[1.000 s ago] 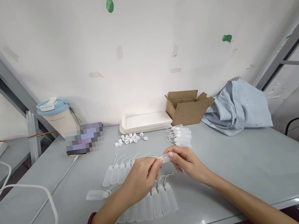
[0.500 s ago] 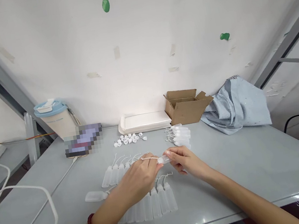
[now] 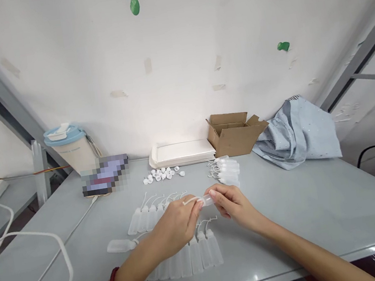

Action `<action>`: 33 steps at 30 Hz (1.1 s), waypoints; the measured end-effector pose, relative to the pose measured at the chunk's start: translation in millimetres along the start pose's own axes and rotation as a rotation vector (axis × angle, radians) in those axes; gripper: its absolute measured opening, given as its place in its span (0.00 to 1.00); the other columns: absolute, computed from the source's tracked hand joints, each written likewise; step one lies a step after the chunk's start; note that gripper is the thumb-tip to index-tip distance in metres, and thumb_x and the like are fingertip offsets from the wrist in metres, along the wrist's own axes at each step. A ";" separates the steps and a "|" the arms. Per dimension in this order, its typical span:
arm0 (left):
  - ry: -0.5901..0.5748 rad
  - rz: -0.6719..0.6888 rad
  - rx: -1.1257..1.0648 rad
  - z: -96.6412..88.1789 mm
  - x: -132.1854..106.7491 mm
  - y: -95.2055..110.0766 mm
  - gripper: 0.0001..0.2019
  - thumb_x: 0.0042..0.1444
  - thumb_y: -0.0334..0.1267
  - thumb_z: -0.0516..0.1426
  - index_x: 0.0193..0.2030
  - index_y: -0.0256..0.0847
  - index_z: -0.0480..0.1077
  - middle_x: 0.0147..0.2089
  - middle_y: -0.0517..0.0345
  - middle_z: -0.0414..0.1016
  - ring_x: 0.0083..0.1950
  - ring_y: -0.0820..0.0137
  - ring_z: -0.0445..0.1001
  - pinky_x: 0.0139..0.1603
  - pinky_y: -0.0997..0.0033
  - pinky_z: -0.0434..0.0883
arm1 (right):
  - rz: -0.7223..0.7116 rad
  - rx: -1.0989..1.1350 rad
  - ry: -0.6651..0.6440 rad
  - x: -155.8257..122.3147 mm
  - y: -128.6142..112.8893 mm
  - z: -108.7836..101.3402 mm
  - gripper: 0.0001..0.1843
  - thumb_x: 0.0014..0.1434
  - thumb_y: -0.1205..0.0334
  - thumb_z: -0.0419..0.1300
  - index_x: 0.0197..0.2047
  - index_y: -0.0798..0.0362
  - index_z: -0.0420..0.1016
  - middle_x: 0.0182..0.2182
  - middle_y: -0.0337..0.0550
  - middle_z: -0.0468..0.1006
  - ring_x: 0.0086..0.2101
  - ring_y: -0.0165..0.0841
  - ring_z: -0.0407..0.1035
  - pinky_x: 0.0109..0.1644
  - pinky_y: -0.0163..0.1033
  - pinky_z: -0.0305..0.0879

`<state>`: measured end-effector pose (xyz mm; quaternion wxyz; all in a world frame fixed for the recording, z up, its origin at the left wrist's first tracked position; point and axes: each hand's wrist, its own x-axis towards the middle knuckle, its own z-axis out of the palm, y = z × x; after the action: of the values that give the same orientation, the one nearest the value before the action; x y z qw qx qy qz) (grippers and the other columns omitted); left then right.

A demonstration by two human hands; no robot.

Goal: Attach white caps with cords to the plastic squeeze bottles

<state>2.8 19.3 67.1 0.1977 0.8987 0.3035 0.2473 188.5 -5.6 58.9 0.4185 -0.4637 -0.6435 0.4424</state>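
Observation:
Between my two hands is a small translucent plastic bottle [image 3: 208,200] with a thin white strap, held sideways above the table. My left hand [image 3: 179,220] pinches its neck end, where the strap sticks out to the left. The body end sits in the closed fingers of my right hand [image 3: 231,202]. Beneath my left forearm lie two rows of similar bottles, a back row [image 3: 138,220] and a front row [image 3: 195,255], partly covered by the arm. One single bottle [image 3: 119,246] lies crosswise at the left. A further group of bottles [image 3: 228,167] rests behind my right hand.
Small white caps [image 3: 162,175] lie in a loose cluster at the back. Behind them are a white stack of trays [image 3: 185,152], an open cardboard box [image 3: 239,139] and a blue cloth bag [image 3: 300,134]. A phone [image 3: 105,175] on a cable and a lidded cup [image 3: 73,151] stand left.
My left hand has turned slightly at the bottle's neck, its thumb now showing more. The strap has shifted a little to the right. My right hand keeps its hold.

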 end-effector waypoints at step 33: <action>0.126 -0.398 0.437 -51.5 -7.6 -124.9 0.19 0.58 0.40 0.42 0.46 0.36 0.70 0.53 0.44 0.70 0.55 0.56 0.67 0.56 0.56 0.63 | 0.020 -0.690 0.404 27.8 13.3 -72.5 0.16 0.54 0.54 0.54 0.40 0.56 0.72 0.33 0.46 0.75 0.29 0.34 0.67 0.30 0.38 0.61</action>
<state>-87.4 117.1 42.6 0.0252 0.8258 0.5311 0.1878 254.2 36.8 68.5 0.3520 -0.6609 -0.6546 0.1043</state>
